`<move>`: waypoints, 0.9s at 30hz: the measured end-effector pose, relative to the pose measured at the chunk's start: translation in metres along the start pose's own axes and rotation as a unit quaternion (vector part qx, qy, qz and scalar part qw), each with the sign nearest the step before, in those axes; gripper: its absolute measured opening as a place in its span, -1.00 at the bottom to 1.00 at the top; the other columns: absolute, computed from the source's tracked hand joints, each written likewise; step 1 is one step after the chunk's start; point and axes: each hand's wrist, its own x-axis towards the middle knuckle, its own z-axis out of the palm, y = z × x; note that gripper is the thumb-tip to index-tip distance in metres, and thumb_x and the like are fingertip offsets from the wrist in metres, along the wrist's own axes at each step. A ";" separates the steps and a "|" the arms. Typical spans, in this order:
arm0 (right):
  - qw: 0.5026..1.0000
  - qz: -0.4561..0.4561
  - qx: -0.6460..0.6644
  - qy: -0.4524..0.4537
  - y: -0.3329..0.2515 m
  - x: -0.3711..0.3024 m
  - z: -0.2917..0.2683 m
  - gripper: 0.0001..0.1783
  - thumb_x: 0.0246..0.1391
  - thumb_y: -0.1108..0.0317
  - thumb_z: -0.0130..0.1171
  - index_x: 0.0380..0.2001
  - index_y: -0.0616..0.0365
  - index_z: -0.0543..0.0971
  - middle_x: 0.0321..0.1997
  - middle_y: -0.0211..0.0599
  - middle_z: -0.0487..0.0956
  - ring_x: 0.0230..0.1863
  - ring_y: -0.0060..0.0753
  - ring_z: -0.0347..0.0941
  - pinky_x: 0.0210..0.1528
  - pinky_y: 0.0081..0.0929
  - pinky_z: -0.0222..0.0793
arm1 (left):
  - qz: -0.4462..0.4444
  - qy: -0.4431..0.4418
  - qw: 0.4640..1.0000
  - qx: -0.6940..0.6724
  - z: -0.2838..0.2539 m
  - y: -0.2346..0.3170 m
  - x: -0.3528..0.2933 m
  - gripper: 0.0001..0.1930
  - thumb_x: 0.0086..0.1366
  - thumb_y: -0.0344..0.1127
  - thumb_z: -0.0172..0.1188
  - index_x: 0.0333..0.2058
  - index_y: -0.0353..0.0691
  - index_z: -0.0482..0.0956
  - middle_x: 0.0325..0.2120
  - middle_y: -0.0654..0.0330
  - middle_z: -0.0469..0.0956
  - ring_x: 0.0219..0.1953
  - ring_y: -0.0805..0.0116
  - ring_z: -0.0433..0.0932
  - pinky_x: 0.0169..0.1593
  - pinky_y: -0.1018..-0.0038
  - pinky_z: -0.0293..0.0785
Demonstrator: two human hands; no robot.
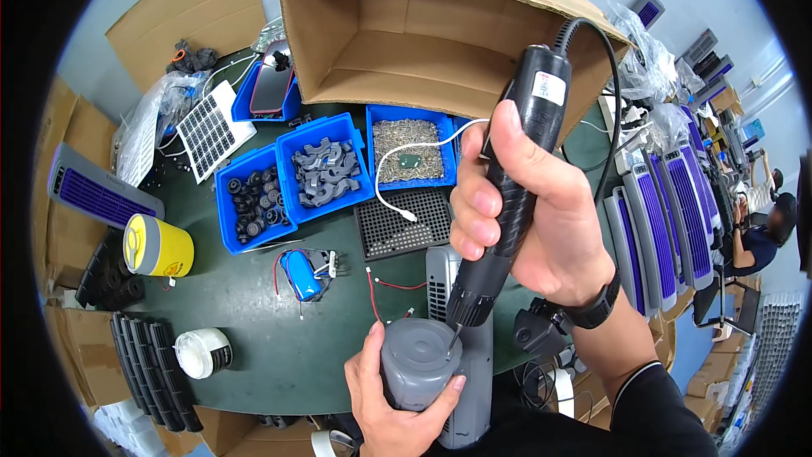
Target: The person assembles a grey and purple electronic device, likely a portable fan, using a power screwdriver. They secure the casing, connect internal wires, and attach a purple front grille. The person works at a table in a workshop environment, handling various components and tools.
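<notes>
My right hand [533, 203] is wrapped round a black corded electric screwdriver [518, 148], which slants down to the left. Its bit meets the rim area of a grey round housing [419, 360]; whether it sits in a screw is too small to tell. Fingers and thumb of my left hand [393, 410] grip that housing from both sides near the table's front edge. A long grey casing [468, 372] with a slotted grille joins or lies right beside the housing; I cannot tell which.
Blue bins hold black round parts [254, 203], grey brackets [321, 171] and screws [413, 148]. A black perforated tray [402, 224] lies in front. Behind stands a cardboard box [423, 34]. A blue battery pack [302, 274], white jar [203, 353] and yellow container [158, 245] are left. A person [761, 233] sits far right.
</notes>
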 end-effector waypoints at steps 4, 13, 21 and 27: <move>0.999 0.007 -0.040 -0.032 0.006 -0.003 -0.001 -0.58 0.49 -0.08 0.00 -0.14 0.08 0.48 -0.54 -0.42 0.43 -0.59 -0.46 0.38 -0.44 -0.35 0.40 | 0.004 0.004 1.000 0.002 0.000 0.000 0.000 0.03 -0.06 -0.33 0.68 0.38 -0.34 0.31 0.05 -0.14 0.48 0.07 -0.13 0.51 0.18 0.14 0.45; 0.991 -0.018 -0.029 -0.130 0.007 -0.009 -0.005 -0.57 0.47 -0.09 0.03 -0.12 0.10 0.42 -0.53 -0.38 0.42 -0.58 -0.42 0.39 -0.45 -0.35 0.40 | 0.005 0.003 1.000 0.005 0.000 0.001 -0.001 0.03 -0.06 -0.33 0.68 0.38 -0.33 0.31 0.04 -0.15 0.49 0.06 -0.13 0.52 0.17 0.14 0.46; 0.991 -0.024 -0.031 -0.130 0.010 -0.011 -0.006 -0.55 0.43 -0.10 0.09 -0.13 0.10 0.40 -0.53 -0.38 0.40 -0.59 -0.42 0.38 -0.46 -0.34 0.39 | 0.013 0.011 1.000 0.003 -0.001 0.002 0.001 0.00 -0.07 -0.34 0.69 0.36 -0.32 0.36 0.02 -0.14 0.51 0.04 -0.13 0.54 0.16 0.14 0.48; 0.983 -0.021 -0.022 -0.182 0.010 -0.011 -0.013 -0.55 0.41 -0.09 0.13 -0.10 0.12 0.43 -0.54 -0.39 0.40 -0.59 -0.43 0.37 -0.47 -0.34 0.37 | 0.007 0.009 1.000 0.001 0.000 0.003 0.001 0.01 -0.08 -0.35 0.69 0.36 -0.31 0.35 0.02 -0.13 0.52 0.05 -0.13 0.54 0.15 0.14 0.49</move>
